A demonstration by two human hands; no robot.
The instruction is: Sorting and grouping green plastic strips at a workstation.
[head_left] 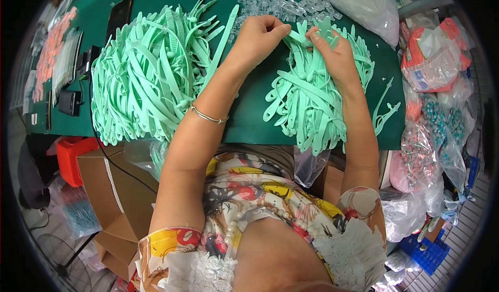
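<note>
The near edge of the bench [253, 121] runs just before the lap, and both heaps of straps reach it. Between them lies a bare green strip, partly crossed by the left forearm [200, 115]; more room opens right of the smaller heap [306, 105], where a few loose straps [384, 116] lie. The straps are flat, long and mint green, some with ridged lengths, small holes or rounded ends; the larger heap [138, 79], at left, is a thick tangle.

At the smaller heap's far end, the right hand [335, 53] grips straps between thumb and fingers. The left hand [264, 34] is curled in, thumb tip beside a strap end; whether it pinches anything I cannot tell. The heap hides part of the right fingers.

Beyond the hands, clear pieces [283, 5] overlap, their shapes hard to make out. A bag [366, 6] beside them is cut off above.
</note>
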